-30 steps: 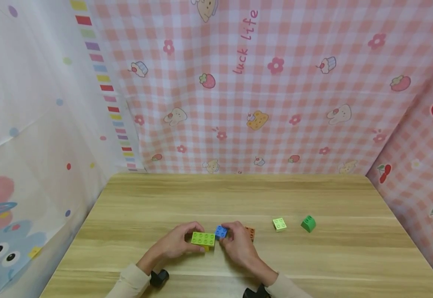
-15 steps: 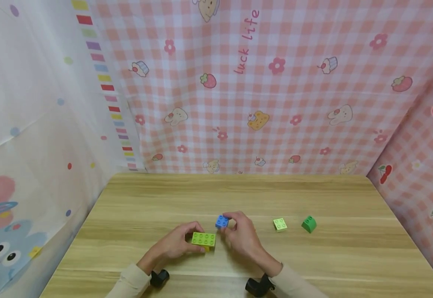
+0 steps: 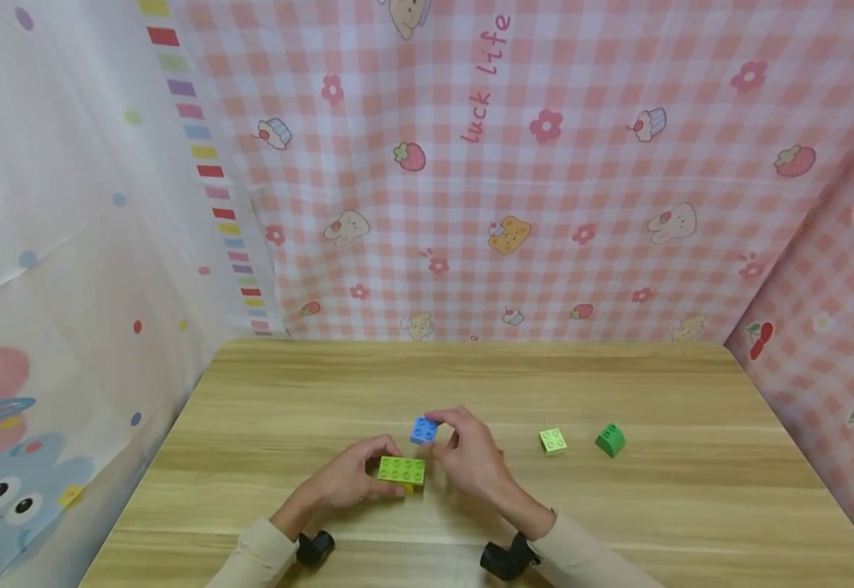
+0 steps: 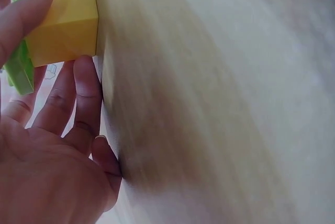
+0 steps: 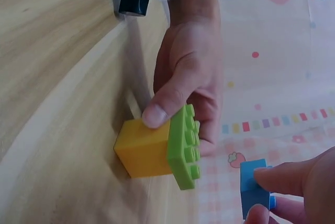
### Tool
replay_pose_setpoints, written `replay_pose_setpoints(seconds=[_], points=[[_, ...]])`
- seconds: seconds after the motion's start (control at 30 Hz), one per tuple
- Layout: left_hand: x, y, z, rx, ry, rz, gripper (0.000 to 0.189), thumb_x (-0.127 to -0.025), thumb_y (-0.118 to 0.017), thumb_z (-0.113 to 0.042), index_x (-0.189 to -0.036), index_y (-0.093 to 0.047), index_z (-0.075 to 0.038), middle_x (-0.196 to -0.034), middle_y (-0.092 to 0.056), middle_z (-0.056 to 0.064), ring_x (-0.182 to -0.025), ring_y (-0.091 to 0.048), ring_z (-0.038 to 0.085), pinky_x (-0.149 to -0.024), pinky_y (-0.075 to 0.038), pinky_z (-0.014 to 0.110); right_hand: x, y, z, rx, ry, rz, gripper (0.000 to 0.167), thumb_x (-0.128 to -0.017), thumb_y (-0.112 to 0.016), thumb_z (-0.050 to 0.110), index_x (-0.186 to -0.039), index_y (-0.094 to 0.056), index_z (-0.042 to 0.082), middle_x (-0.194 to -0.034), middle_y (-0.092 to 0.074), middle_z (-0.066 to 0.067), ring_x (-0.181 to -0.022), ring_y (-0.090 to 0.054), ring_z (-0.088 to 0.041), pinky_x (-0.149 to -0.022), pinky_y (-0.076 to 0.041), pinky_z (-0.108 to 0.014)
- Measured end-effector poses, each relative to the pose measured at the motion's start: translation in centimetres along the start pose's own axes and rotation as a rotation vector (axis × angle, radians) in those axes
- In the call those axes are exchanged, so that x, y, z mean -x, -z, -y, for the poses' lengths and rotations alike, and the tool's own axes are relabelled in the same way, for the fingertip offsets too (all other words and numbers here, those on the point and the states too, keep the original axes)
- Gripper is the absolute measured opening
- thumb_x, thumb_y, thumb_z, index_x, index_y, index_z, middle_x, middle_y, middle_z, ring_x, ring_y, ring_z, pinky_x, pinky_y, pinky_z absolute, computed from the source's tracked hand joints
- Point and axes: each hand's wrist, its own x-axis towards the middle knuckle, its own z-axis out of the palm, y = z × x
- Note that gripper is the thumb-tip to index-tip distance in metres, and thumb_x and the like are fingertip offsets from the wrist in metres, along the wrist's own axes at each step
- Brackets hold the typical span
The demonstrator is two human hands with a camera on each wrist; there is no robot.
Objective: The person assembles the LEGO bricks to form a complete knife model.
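A yellow block (image 5: 144, 148) stands on the wooden table, topped by a thin lime green studded plate (image 3: 401, 470) that overhangs it. My left hand (image 3: 357, 474) grips this stack from the left, thumb on the yellow block's near side and fingers behind it. Just beyond the stack, my right hand (image 3: 471, 457) pinches a small blue brick (image 3: 424, 430) between thumb and fingers, its studs facing up in the head view. In the right wrist view the blue brick is held apart from the green plate, higher than the yellow block.
A small light green square brick (image 3: 553, 441) and a darker green curved-top brick (image 3: 610, 440) lie on the table (image 3: 691, 506) to the right. The orange-brown brick is mostly hidden behind my right hand. Patterned cloth (image 3: 508, 180) hangs along the back and sides.
My right hand has carried the blue brick away from beside the green plate to a spot behind it, then slightly left. The left hand keeps its grip on the stack in place.
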Motion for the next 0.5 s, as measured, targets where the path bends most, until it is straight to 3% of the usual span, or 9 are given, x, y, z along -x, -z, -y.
replay_pose_setpoints(seconds=[0.5], points=[[0.0,0.0,0.0,0.015,-0.006,0.001,0.030,-0.083,-0.081,-0.023,-0.102,-0.058,-0.018,-0.110,-0.062,-0.002,-0.102,-0.055,0.018,-0.086,-0.045,0.034,0.5,-1.3,0.4,-0.036,0.042,0.090,0.036,-0.085,-0.075,0.007,-0.121,-0.068,0.008,-0.113,-0.065,-0.005,-0.064,-0.048,-0.008,-0.053,-0.041,-0.020]])
